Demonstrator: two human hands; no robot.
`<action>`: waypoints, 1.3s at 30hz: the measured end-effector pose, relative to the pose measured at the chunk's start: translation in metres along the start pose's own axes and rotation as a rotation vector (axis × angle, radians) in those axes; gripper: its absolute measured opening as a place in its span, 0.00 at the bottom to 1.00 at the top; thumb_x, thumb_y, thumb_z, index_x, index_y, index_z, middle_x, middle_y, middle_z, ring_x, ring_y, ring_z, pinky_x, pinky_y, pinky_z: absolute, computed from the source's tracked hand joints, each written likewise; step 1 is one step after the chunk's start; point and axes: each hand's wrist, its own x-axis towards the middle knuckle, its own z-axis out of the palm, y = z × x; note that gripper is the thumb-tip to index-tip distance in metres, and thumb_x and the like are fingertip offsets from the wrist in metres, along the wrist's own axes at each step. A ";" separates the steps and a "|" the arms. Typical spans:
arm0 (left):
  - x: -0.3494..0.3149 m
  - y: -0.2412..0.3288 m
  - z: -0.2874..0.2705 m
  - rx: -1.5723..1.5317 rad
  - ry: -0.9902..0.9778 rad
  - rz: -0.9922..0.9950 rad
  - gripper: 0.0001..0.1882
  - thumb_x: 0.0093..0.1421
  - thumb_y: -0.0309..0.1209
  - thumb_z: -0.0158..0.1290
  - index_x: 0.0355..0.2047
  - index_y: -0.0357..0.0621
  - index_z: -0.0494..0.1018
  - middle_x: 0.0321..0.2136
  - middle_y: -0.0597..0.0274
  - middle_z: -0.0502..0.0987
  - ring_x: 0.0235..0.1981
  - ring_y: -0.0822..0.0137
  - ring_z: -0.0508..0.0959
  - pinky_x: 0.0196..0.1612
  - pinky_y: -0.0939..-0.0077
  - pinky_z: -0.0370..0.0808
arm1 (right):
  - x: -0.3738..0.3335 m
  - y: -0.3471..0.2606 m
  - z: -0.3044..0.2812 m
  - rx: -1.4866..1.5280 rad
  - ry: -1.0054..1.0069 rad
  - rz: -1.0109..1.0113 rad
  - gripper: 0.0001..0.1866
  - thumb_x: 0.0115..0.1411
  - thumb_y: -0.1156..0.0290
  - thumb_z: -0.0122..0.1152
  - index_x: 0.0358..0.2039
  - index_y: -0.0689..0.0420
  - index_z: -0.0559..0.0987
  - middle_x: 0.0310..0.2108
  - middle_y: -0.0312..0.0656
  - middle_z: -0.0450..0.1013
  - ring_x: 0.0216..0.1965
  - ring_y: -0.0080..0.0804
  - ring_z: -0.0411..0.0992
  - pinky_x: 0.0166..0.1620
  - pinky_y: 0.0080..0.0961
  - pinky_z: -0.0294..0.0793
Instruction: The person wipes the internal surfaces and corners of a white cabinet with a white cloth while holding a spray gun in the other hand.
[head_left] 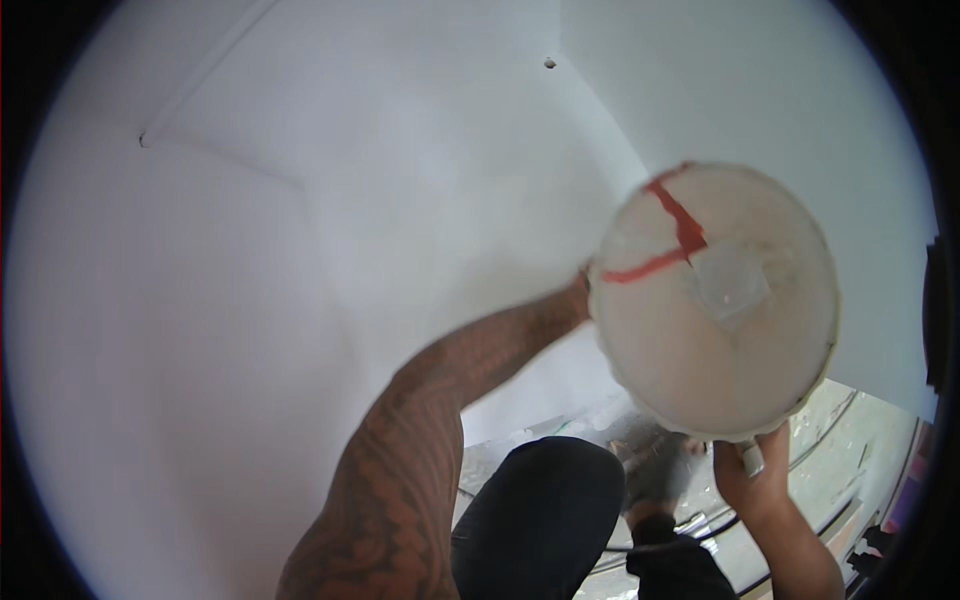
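Observation:
A round off-white plastic bucket lid [750, 370], with a slightly wavy rim, is held up in front of me, flat face toward my view. Red strokes cross its upper left, and a pale squarish patch sits near its middle. My left hand [587, 284] is at the left rim; its fingers are hidden behind the lid. From below, my right hand [745, 478] grips the bottom edge, next to a short whitish piece [752, 458] whose kind I cannot make out. Whether a bucket is attached behind the lid is hidden.
White walls [400, 180] meet in a corner behind the lid. A small hole [550, 63] shows high up. My bent knee [545, 500] is below; near it the speckled floor [835, 440] has dark cables [825, 435] and debris. Dark items stand at the right edge.

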 end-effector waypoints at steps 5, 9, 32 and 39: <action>0.045 -0.088 -0.104 0.857 -0.068 -0.227 0.35 0.67 0.54 0.45 0.73 0.66 0.54 0.73 0.64 0.54 0.75 0.61 0.48 0.75 0.61 0.43 | 0.066 -0.018 -0.003 -0.009 0.075 0.275 0.15 0.58 0.80 0.63 0.47 0.66 0.79 0.30 0.54 0.76 0.30 0.55 0.76 0.36 0.35 0.76; 0.016 -0.180 -0.221 1.040 0.013 -0.294 0.34 0.68 0.54 0.45 0.72 0.63 0.54 0.74 0.64 0.51 0.75 0.60 0.47 0.75 0.57 0.43 | 0.102 -0.013 0.036 0.058 -0.038 -0.071 0.15 0.64 0.73 0.63 0.48 0.67 0.76 0.30 0.51 0.76 0.30 0.42 0.74 0.37 0.31 0.74; -0.291 -0.116 -0.222 0.946 0.788 -1.318 0.33 0.72 0.47 0.38 0.72 0.48 0.51 0.74 0.61 0.49 0.74 0.53 0.49 0.73 0.52 0.50 | 0.178 -0.036 0.134 0.369 -0.610 0.311 0.20 0.67 0.53 0.62 0.32 0.60 0.77 0.16 0.30 0.64 0.18 0.17 0.62 0.24 0.21 0.64; -0.322 -0.039 -0.084 0.940 0.841 -1.285 0.32 0.70 0.40 0.43 0.71 0.44 0.52 0.73 0.56 0.51 0.73 0.47 0.50 0.72 0.46 0.49 | 0.151 -0.001 0.141 0.334 -0.776 0.270 0.21 0.65 0.51 0.64 0.35 0.60 0.79 0.17 0.29 0.65 0.19 0.17 0.63 0.25 0.21 0.65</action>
